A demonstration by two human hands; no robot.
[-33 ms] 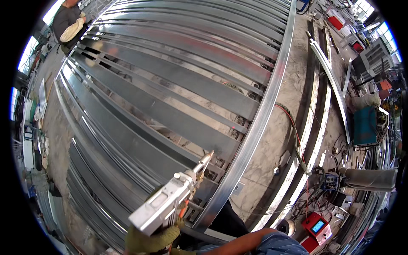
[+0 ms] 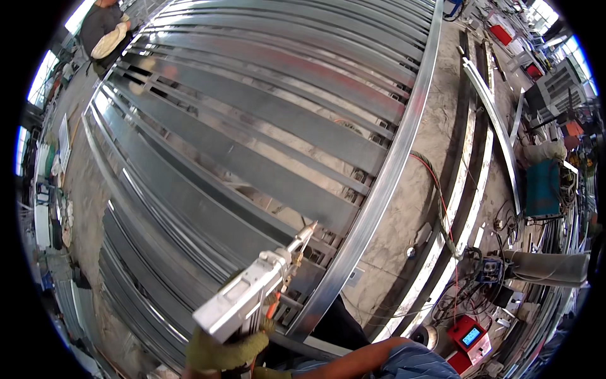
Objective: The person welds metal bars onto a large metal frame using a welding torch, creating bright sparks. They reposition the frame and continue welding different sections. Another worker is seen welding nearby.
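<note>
The steel frame (image 2: 265,158) is bare galvanised metal – smooth slats with a dull grey sheen, its curved edge rail (image 2: 391,170) brighter and glossy. The floor (image 2: 435,145) is rough, matt concrete. The welding gun (image 2: 243,300) has a satin silver metal body and brassy nozzle – gripped in a coarse olive cloth glove on the left hand (image 2: 221,350).

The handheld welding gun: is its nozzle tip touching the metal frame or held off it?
Touching, it seems: the welding gun, gripped by a gloved hand, points its tip at the slatted metal frame; contact itself is unclear.
</note>
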